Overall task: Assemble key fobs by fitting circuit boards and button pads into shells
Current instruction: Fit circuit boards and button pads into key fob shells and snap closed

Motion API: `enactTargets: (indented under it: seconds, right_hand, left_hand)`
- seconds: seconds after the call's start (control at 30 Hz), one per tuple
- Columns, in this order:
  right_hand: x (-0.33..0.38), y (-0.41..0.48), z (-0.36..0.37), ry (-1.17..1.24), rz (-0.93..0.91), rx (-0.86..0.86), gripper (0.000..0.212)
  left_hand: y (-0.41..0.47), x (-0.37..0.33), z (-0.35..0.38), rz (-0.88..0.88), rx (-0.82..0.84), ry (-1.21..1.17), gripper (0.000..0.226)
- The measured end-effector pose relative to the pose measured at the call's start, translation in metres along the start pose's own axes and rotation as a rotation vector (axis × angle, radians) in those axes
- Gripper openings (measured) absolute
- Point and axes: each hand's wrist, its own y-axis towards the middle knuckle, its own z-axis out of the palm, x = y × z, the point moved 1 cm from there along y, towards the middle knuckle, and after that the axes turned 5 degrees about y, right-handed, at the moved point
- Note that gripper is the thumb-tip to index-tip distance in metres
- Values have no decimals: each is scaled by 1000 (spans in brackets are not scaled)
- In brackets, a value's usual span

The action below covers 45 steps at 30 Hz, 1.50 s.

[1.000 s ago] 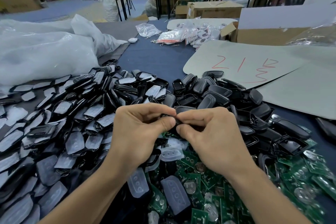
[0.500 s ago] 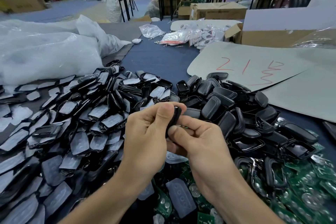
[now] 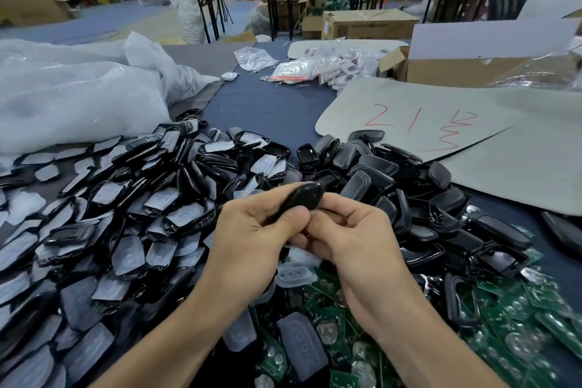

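Note:
A black key fob shell is held up over the piles, tilted with its smooth back facing me. My left hand grips its lower end between thumb and curled fingers. My right hand has its fingers curled against the shell's right side from below. Green circuit boards lie heaped at the lower right. Translucent button pads lie under my wrists. Empty black shells are piled behind my right hand. Shells with pads fitted cover the left.
White plastic bags bulge at the back left. A grey card with red writing lies at the right, with a cardboard box behind it. Small bags of finished fobs sit on the blue table further back.
The shell has been turned from edge-on to show its broad black back, and both hands have lifted it a little. The view has shifted slightly downward.

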Motion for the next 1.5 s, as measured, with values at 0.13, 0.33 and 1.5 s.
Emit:
enactTargets:
  seconds: [0.13, 0.33, 1.5]
  right_hand:
    - [5, 2, -10, -435, -225, -127, 42]
    - [11, 1, -12, -458, -329, -105, 39]
    - [31, 7, -32, -723, -135, -66, 17]
  left_hand:
    - [-6, -2, 1, 119, -103, 353, 62]
    - [-10, -4, -1, 112, -207, 462, 65]
    - [-2, 12, -8, 9, -19, 250, 45]
